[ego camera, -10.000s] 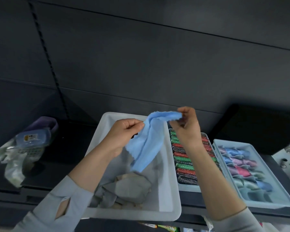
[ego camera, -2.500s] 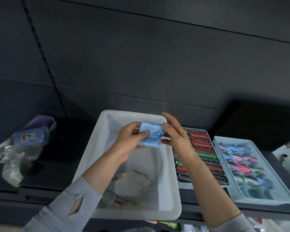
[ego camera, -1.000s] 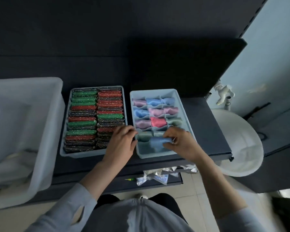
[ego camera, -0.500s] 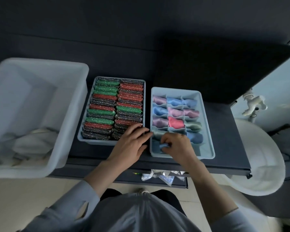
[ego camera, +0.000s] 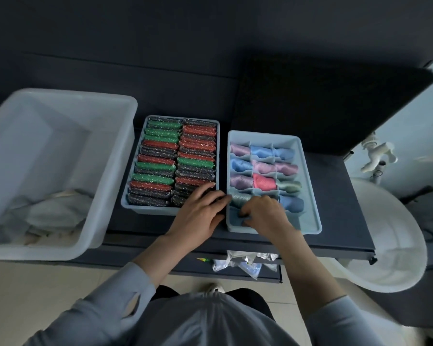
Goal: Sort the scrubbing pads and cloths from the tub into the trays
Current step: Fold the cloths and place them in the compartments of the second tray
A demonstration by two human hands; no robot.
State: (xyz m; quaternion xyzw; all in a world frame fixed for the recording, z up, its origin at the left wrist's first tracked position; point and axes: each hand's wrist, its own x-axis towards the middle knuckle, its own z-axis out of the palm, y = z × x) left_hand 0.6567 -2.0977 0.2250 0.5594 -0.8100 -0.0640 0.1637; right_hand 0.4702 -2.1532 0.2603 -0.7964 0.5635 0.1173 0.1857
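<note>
Step in hand: I judged this to be the seating of a rolled cloth into the divided tray [ego camera: 310, 196], nearest row.
Right hand: my right hand [ego camera: 264, 216] was curled down into the front-left compartment, fingers bent and pressing into it; I could not tell whether they pinched a cloth, as the hand hid it.
Left hand: my left hand [ego camera: 200, 211] lay flat, fingers together, across the near corner of the pad tray [ego camera: 170, 211], fingertips touching the divided tray's left wall; it held nothing.
Rolled cloths [ego camera: 263, 182]: filling the far rows; the near-right compartments looked bare.
Scrubbing pads [ego camera: 158, 158]: packed on edge in two columns.
Tub [ego camera: 105, 136]: left of both trays, pale cloths [ego camera: 50, 213] lying in its bottom.
Next move: I judged that both hands must withdraw, then reach left into the tub for another cloth and roll it.
</note>
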